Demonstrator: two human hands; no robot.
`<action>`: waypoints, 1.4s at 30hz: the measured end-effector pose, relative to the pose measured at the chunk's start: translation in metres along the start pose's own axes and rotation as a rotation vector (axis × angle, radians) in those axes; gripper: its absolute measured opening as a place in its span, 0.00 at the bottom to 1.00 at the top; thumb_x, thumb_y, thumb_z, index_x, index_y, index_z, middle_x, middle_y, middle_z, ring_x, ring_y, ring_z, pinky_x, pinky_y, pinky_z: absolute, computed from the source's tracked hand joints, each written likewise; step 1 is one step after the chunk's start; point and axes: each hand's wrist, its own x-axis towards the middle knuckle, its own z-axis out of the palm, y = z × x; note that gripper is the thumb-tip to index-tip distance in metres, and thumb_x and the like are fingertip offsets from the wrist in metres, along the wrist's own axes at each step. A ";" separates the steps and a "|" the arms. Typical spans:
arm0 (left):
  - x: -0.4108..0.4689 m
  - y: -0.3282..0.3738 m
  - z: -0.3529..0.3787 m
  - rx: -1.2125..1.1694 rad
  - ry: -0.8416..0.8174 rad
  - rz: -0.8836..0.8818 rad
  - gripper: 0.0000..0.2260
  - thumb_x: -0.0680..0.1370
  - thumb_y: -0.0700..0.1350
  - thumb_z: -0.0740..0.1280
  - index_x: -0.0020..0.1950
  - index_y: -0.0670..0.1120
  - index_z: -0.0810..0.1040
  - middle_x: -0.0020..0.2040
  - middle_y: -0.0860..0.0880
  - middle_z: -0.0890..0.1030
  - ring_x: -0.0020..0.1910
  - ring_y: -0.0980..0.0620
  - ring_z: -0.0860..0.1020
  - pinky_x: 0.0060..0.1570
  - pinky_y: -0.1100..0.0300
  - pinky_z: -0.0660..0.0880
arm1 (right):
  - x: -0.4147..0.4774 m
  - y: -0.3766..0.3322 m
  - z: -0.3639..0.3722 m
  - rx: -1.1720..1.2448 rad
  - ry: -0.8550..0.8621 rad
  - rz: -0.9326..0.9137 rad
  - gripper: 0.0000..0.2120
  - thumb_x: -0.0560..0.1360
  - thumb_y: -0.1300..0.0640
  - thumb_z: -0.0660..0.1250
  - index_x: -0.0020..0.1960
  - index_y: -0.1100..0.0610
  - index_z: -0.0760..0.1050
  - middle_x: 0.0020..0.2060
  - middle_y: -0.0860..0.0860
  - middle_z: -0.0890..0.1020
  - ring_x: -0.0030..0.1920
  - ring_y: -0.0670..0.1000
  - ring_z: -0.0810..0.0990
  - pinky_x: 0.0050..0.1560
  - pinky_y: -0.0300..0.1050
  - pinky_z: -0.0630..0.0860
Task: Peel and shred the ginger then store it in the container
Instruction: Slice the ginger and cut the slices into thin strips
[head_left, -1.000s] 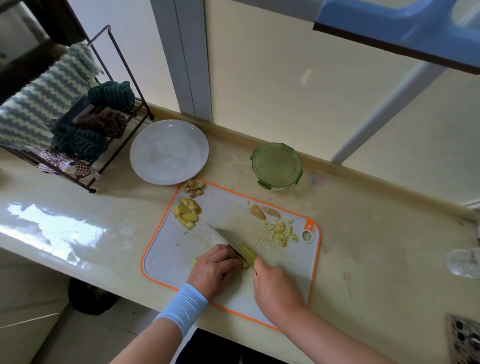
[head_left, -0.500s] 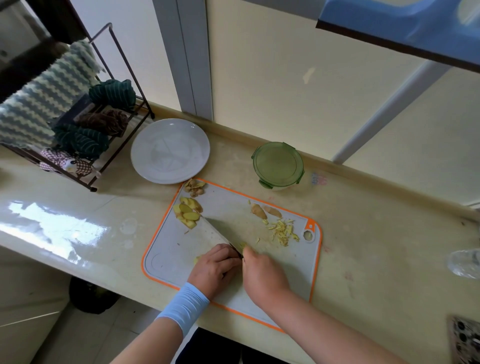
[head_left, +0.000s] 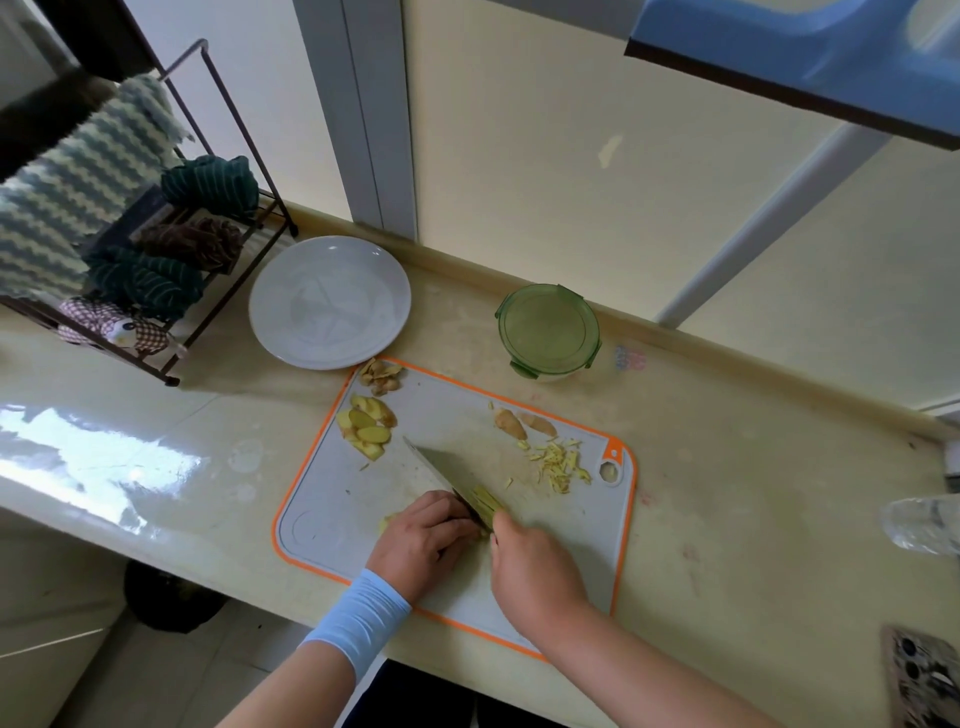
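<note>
Plate (head_left: 329, 301): white, in the upper middle of the frame, nothing on it.
Peels (head_left: 382, 375): a small brown heap at the top left corner of the cutting board (head_left: 332, 499). I think the peeling is mostly done.
Ginger slices (head_left: 367, 427): a yellow pile on the left part of the board, not cut into strips yet.
Left hand (head_left: 423, 543): in the lower middle, curled down on a bit of ginger to keep it in place.
Knife (head_left: 441, 480): its blade sits just right of the left hand, on some thin strips.
Right hand (head_left: 535, 564): closed, I think on the knife handle, which it hides.
Ginger shreds (head_left: 558, 462): a small heap on the right part of the board.
Container (head_left: 549, 330): green, above the board, lid on. No ginger is in it that I can see.
Left to do: cut the rest, then fill the container.
</note>
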 end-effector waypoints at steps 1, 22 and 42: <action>0.000 0.000 0.000 0.008 -0.002 -0.002 0.05 0.74 0.37 0.74 0.48 0.44 0.84 0.47 0.49 0.81 0.50 0.49 0.78 0.52 0.62 0.75 | 0.007 -0.005 -0.001 0.003 0.006 -0.016 0.08 0.82 0.58 0.55 0.60 0.54 0.66 0.48 0.57 0.81 0.49 0.61 0.81 0.38 0.47 0.65; 0.000 0.000 -0.001 0.000 0.004 -0.008 0.03 0.76 0.39 0.71 0.48 0.45 0.84 0.48 0.49 0.81 0.50 0.50 0.78 0.53 0.65 0.74 | 0.004 -0.006 -0.005 0.030 -0.014 0.018 0.05 0.83 0.56 0.54 0.57 0.52 0.66 0.48 0.57 0.80 0.49 0.61 0.81 0.38 0.47 0.65; -0.001 -0.001 0.002 0.030 -0.001 -0.008 0.04 0.78 0.40 0.70 0.48 0.44 0.85 0.48 0.49 0.81 0.50 0.50 0.78 0.54 0.66 0.73 | -0.002 -0.003 0.004 0.055 0.001 0.045 0.07 0.82 0.57 0.54 0.59 0.53 0.66 0.47 0.57 0.81 0.49 0.61 0.81 0.38 0.48 0.67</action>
